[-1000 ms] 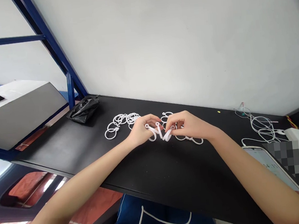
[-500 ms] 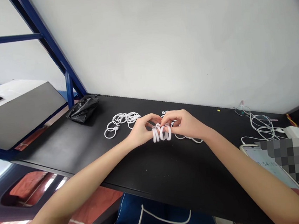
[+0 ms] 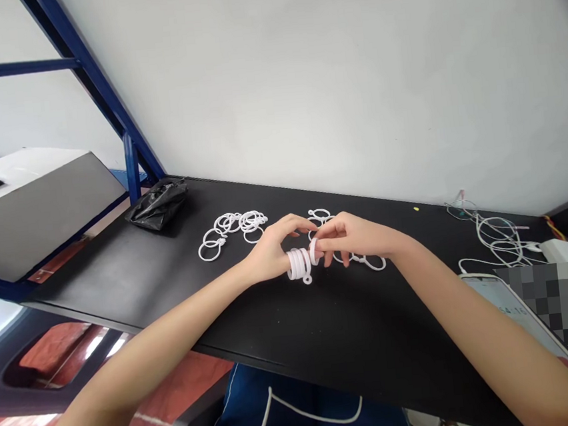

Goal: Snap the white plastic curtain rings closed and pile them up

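White wall (image 3: 302, 90) stands behind a black tabletop (image 3: 295, 326); blue metal frame (image 3: 99, 90) and grey-and-white case (image 3: 56, 195) at far left. A phone (image 3: 493, 293) lies at right, partly hidden by the right forearm, and a crumpled black plastic bag (image 3: 157, 205) near the back left corner. Left hand (image 3: 270, 251), over the middle of the tabletop: fingers arched and parted from the outstretched thumb, which carries looped rings rather than gripping them. Right hand (image 3: 354, 236), facing it: thumb and forefinger pinched together, other fingers hanging loosely. Loose white rings lie in a left group (image 3: 221, 241) beyond the left wrist and a right group (image 3: 363, 259) partly behind the right hand. Several threaded rings (image 3: 299, 263) encircle the left thumb, side by side; a single ring (image 3: 313, 251), held in the right-hand pinch, is at the thumb's tip.
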`<state>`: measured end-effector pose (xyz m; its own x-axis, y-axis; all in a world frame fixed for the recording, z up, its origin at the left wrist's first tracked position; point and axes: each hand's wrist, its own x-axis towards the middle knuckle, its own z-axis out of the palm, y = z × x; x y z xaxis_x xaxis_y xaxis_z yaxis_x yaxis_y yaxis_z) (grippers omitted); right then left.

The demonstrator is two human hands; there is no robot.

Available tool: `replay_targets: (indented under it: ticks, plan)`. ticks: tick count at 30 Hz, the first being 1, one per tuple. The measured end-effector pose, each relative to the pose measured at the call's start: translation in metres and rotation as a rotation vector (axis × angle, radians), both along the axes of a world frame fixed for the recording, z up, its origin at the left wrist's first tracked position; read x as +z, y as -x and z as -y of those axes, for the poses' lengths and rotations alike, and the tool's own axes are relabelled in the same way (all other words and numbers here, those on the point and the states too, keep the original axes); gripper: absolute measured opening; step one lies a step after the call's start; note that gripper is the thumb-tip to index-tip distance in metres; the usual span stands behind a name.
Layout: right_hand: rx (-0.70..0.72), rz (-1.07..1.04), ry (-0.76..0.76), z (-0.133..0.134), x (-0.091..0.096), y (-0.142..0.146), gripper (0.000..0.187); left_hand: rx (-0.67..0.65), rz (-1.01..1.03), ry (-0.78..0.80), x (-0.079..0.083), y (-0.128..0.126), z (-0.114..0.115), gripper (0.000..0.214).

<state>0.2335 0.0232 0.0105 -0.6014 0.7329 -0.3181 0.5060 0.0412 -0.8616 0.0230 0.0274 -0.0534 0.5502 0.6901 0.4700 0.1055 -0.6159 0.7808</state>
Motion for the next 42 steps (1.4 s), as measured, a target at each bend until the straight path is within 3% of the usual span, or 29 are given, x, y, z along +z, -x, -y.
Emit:
replay_targets:
  ticks: [5,10,15,22,30,34,42]
  plan:
    - [0.087,0.036,0.167,-0.001,-0.001,-0.001,0.056,-0.039,-0.009,-0.067,-0.003,0.001,-0.004,0.028]
    - [0.058,0.105,0.147,-0.001,-0.002,0.0,0.061,-0.025,-0.003,-0.045,0.0,-0.001,-0.002,0.023]
    - [-0.028,0.109,-0.014,0.0,0.004,-0.002,0.048,-0.04,-0.011,0.089,0.003,-0.001,0.0,0.021]
    - [-0.239,-0.026,-0.225,0.002,0.005,0.002,0.027,-0.09,-0.108,0.287,-0.001,0.001,0.0,0.046]
    - [-0.108,-0.06,-0.2,0.005,0.003,0.004,0.026,-0.129,-0.045,0.396,0.006,-0.001,0.003,0.049]
    - [-0.139,-0.101,-0.215,0.007,0.001,0.007,0.028,-0.151,-0.023,0.43,0.003,0.0,0.001,0.049]
    - [-0.208,-0.135,-0.168,0.012,0.006,0.011,0.031,-0.206,0.044,0.569,0.002,0.002,-0.004,0.026]
